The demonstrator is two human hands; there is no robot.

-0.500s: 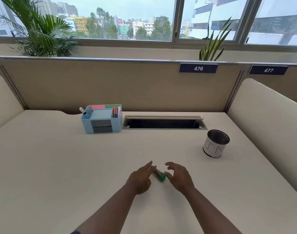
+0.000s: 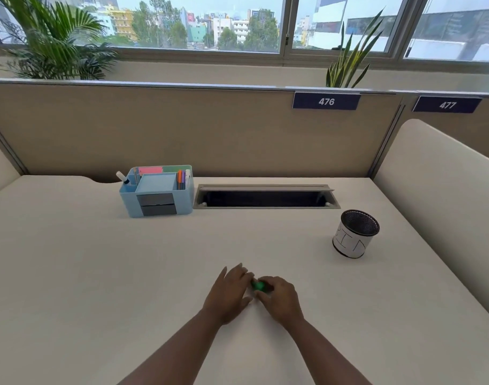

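**Green piece caught between two grips on a pale counter**

Cream-coloured and broad, the counter (image 2: 98, 273) is filling most of the view, with a beige partition (image 2: 182, 129) running along its far edge and a padded side panel (image 2: 432, 176) rising at the right. Beyond the partition, a palm (image 2: 57, 37) and a spiky-leaved plant (image 2: 351, 59) are standing by the window. Two dark number plates are hanging on the partition's top edge, reading 476 (image 2: 326, 101) and 477 (image 2: 447, 105). A long cable slot (image 2: 265, 197) is lying open at the back of the counter. Just to its left a light blue organiser (image 2: 129, 204) is holding pens and coloured notes. Well to the right, a mesh cup (image 2: 348, 245) with a white wrap is standing alone.

Near the front edge, both forearms are reaching in towards the middle. The left grip (image 2: 229, 290) is lying released – fingers nearly straight and low over the counter, their tips against the green piece (image 2: 258, 285). The right grip (image 2: 279, 298) is grasping that piece, with its thumb and curled fingers closing round it from the right. The piece itself is sitting low at the counter's surface between the two grips, mostly covered – only a small green patch is showing.
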